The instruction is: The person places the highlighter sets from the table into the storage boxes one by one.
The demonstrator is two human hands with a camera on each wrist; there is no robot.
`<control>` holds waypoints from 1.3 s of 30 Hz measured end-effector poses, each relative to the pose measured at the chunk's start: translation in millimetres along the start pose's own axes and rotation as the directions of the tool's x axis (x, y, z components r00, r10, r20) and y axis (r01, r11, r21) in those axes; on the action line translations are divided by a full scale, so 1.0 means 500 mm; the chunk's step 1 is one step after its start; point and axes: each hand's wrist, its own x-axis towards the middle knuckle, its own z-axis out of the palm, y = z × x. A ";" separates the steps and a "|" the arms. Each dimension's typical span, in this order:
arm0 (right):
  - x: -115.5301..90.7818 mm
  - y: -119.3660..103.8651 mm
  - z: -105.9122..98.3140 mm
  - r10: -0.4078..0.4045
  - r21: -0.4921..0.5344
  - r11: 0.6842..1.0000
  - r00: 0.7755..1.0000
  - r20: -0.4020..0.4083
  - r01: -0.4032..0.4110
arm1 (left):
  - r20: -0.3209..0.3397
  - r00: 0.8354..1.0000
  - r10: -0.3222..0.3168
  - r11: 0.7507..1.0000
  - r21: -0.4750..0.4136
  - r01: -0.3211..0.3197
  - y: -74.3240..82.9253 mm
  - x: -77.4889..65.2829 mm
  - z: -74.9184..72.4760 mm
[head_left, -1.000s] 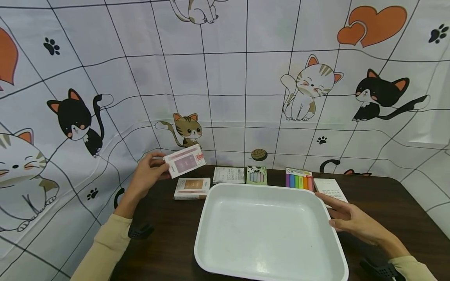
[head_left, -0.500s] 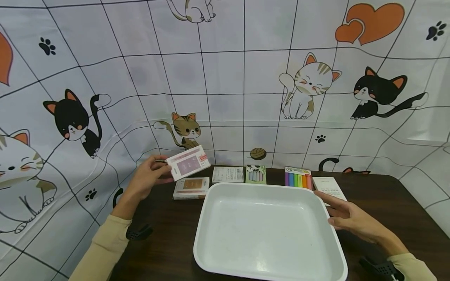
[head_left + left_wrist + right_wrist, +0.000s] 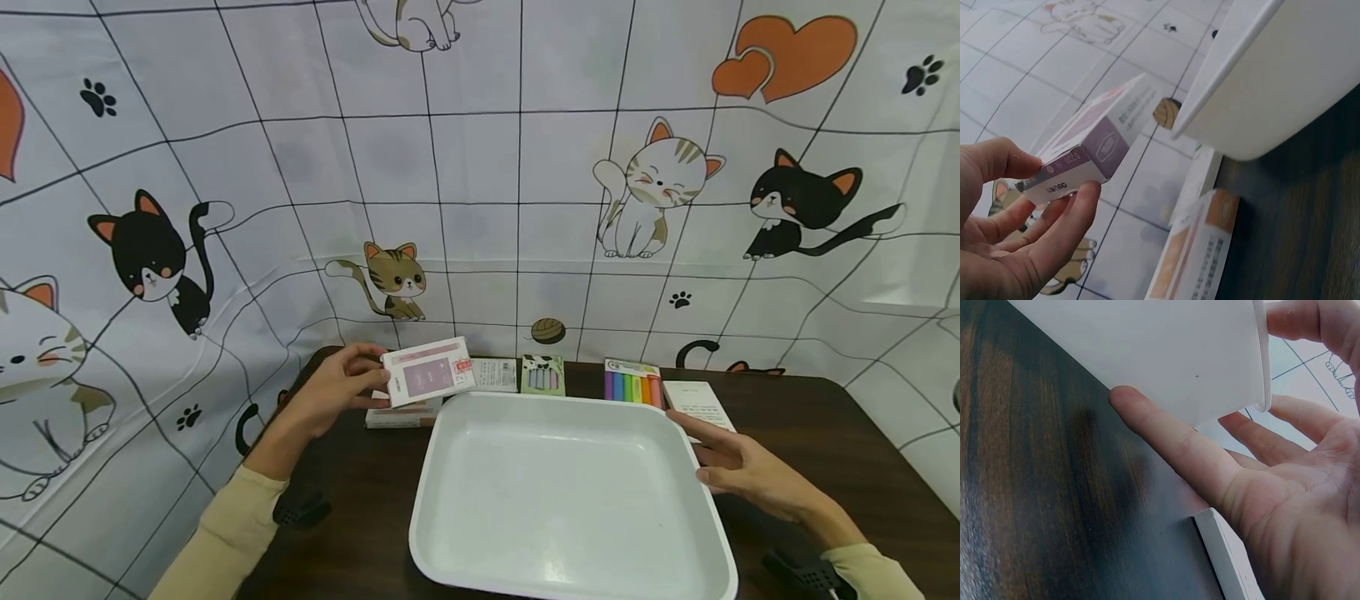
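rising behind dark wood-grain table [image 3: 367,517] and white tray [image 3: 573,500]: cat-print backdrop [image 3: 480,233].

From farthest back, my head camera looks forward and down over my left hand [image 3: 333,392], right hand [image 3: 750,479] and white tray [image 3: 570,500]. The left wrist camera peers closely past my fingers [image 3: 1079,212] at the white-and-purple box [image 3: 1091,147]; the right one faces the tray's outer wall [image 3: 1147,356], close up. All three share the tray.

In the head view, the purple-panelled box [image 3: 427,372] hides part of the orange-panelled box [image 3: 401,417]; the bottom edge crops the white tray [image 3: 570,492]. Print on the rightmost box [image 3: 699,403] is illegibly small.
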 end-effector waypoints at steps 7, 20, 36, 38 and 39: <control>0.000 0.000 0.002 0.019 -0.007 1.000 1.000 -0.014 -0.020 | 0.060 0.998 -0.010 1.000 -0.026 0.012 0.008 -0.008 0.028; 0.000 0.005 0.001 0.014 0.005 1.000 1.000 -0.004 -0.014 | 0.120 0.991 -0.061 0.996 -0.057 0.068 0.003 -0.011 0.065; -0.001 0.004 -0.006 0.000 0.011 1.000 1.000 0.006 0.000 | 0.200 0.978 -0.052 0.998 -0.017 0.057 0.018 -0.007 0.114; 0.000 0.005 -0.006 -0.004 0.012 1.000 1.000 0.011 0.004 | 0.204 0.978 -0.053 0.998 -0.009 0.056 0.018 -0.006 0.119; 0.001 0.005 -0.005 -0.006 0.014 1.000 1.000 0.013 0.006 | 0.203 0.978 -0.053 0.999 -0.004 0.054 0.018 -0.005 0.121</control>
